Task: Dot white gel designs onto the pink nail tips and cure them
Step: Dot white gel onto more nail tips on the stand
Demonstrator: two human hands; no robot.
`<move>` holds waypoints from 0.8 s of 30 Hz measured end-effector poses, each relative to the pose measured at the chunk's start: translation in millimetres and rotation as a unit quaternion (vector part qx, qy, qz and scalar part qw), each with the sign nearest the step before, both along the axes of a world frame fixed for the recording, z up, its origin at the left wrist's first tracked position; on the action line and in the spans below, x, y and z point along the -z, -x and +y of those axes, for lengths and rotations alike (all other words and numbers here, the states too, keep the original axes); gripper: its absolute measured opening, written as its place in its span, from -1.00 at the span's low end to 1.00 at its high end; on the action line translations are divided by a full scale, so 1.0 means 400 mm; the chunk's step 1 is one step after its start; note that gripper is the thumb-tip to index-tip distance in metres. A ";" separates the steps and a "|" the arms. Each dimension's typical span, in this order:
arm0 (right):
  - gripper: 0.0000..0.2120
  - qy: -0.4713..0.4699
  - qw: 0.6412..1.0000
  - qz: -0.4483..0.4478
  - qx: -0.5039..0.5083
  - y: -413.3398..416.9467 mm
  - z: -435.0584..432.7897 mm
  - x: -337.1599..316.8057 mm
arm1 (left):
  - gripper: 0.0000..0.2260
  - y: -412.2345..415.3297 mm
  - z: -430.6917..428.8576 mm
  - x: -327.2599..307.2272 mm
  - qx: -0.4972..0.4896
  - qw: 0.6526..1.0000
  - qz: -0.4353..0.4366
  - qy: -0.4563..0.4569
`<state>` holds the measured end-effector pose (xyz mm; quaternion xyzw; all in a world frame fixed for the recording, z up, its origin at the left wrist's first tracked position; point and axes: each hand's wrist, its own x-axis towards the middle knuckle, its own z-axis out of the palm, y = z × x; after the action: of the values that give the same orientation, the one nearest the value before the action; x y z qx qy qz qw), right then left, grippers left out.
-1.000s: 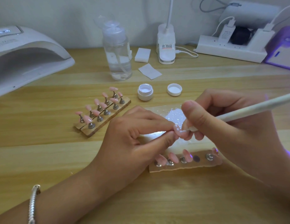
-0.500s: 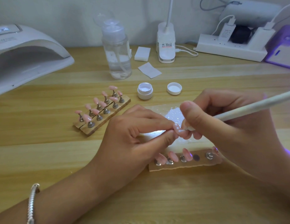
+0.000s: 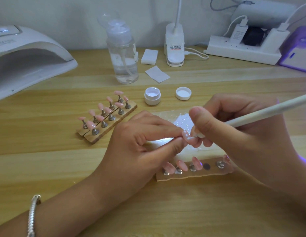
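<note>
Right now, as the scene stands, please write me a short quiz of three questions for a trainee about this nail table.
1. True or false: the gel jar stands open, and its lid lies beside it on the table.
2. The left hand pinches a pink nail tip. What does the right hand hold? A) a white dotting pen B) tweezers C) a cotton swab
3. On which side of the person does the curing lamp stand?
Key: 1 true; 2 A; 3 the left.
</note>
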<state>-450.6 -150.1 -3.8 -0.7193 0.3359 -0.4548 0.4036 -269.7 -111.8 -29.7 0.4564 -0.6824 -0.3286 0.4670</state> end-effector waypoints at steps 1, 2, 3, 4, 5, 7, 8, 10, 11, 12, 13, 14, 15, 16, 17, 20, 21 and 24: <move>-0.73 0.000 1.000 0.000 -0.001 0.000 0.000 0.000 | -0.91 -0.001 0.000 0.000 0.002 1.000 0.005 -0.002; -0.73 0.000 1.000 0.000 -0.001 0.000 0.001 0.001 | -0.91 -0.001 0.000 0.001 0.003 1.000 0.010 -0.004; -0.73 -0.001 1.000 0.000 -0.001 0.001 0.001 0.001 | -0.91 0.000 0.001 0.001 0.005 1.000 0.013 -0.005; -0.73 -0.002 1.000 -0.001 -0.001 0.001 0.001 0.001 | -0.90 0.000 0.001 0.001 0.005 1.000 0.013 -0.005; -0.73 -0.002 1.000 -0.001 -0.001 0.001 0.001 0.001 | -0.90 0.001 0.000 0.001 0.004 1.000 0.010 -0.005; -0.72 -0.002 1.000 -0.003 -0.003 0.001 0.000 0.001 | -0.91 0.001 -0.001 0.000 0.003 1.000 0.007 -0.002; -0.71 -0.006 1.000 -0.009 -0.004 0.000 -0.001 0.001 | -0.92 0.000 -0.001 0.000 0.003 1.000 0.009 0.001; -0.70 -0.021 0.999 -0.036 -0.005 0.001 -0.004 0.000 | -0.93 0.001 0.000 0.000 -0.001 1.000 0.007 0.013; -0.69 -0.029 0.998 -0.055 -0.006 0.001 -0.006 -0.003 | -0.93 0.002 0.001 0.000 -0.002 1.000 0.012 0.013; -0.69 -0.034 0.997 -0.075 -0.007 0.002 -0.009 -0.005 | -0.94 0.003 0.002 0.000 -0.001 1.000 0.024 0.004; -0.69 -0.036 0.995 -0.092 -0.006 0.004 -0.012 -0.009 | -0.94 0.005 0.003 0.001 0.002 0.999 0.038 -0.003; -0.69 -0.034 0.994 -0.104 -0.002 0.005 -0.016 -0.012 | -0.94 0.006 0.004 0.001 0.003 0.999 0.046 -0.007; -0.68 -0.030 0.993 -0.111 0.003 0.006 -0.019 -0.016 | -0.95 0.007 0.004 0.001 0.004 0.999 0.050 -0.008; -0.68 -0.024 0.993 -0.112 0.008 0.007 -0.021 -0.019 | -0.95 0.006 0.003 0.001 0.004 0.999 0.049 -0.005; -0.67 -0.018 0.994 -0.108 0.015 0.007 -0.022 -0.022 | -0.95 0.005 0.001 0.002 0.001 0.999 0.040 0.003; -0.60 -0.002 0.995 -0.088 0.049 0.010 -0.024 -0.033 | -0.93 0.003 -0.002 0.005 -0.012 1.000 0.018 0.010; -0.58 0.006 0.995 -0.079 0.060 0.011 -0.023 -0.038 | -0.93 0.002 -0.001 0.007 -0.011 1.000 0.027 0.002; -0.68 0.057 0.995 -0.027 0.075 0.017 -0.024 -0.043 | -0.94 0.002 0.001 0.006 -0.001 0.999 0.052 -0.010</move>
<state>-457.2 -159.8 13.3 -0.7010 0.3516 -0.5219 0.3356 -270.6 -111.5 -32.0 0.4438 -0.6535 -0.3584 0.4976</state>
